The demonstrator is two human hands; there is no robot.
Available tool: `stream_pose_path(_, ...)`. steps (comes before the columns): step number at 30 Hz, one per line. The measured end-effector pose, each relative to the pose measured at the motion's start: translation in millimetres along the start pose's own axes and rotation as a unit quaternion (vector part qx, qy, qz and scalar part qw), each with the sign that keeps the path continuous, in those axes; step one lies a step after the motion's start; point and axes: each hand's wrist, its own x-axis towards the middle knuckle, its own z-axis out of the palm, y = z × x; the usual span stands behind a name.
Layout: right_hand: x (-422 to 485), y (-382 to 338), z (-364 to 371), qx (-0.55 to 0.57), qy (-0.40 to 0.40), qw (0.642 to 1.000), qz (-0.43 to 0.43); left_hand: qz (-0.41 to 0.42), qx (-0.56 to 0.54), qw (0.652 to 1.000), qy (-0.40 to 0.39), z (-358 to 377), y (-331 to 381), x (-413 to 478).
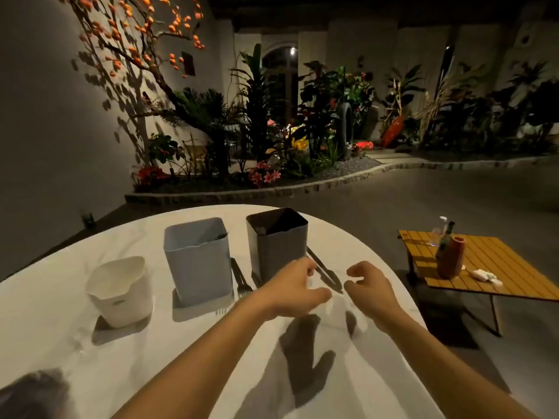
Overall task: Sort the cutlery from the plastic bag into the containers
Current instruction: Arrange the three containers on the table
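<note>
Three containers stand in a row on the white round table [90,358]: a white one [121,293] at the left, a light blue one [198,258] in the middle and a dark grey one [279,243] at the right. A fork [240,279] lies between the blue and grey containers. Dark cutlery [325,273] lies slanted to the right of the grey container. My left hand [292,293] and my right hand [370,287] hover side by side with curled fingers. Between them a faint clear plastic bag [334,305] shows, pinched at its edges by both hands.
A low wooden slatted table [496,267] stands on the floor to the right, with a brown vase [450,258], a clear bottle and white tissue on it. A planted bed with a stone kerb runs behind the table. The round table's edge curves close by my right hand.
</note>
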Motion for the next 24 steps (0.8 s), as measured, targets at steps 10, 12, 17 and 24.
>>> stream_pose_path(10,14,34,30,-0.382,-0.115,0.908,-0.126,-0.002,0.134,0.991,0.022,54,-38,27)
stream_pose_path(12,14,33,30,-0.411,-0.135,0.891,-0.138,0.002,0.152,0.988,0.017,58,-40,34)
stream_pose_path(17,1,31,25,-0.411,-0.129,0.88,-0.201,0.024,0.181,0.983,-0.004,67,-44,44)
stream_pose_path(24,-16,23,16,-0.32,-0.156,0.913,-0.199,0.031,0.153,0.988,0.019,72,-49,30)
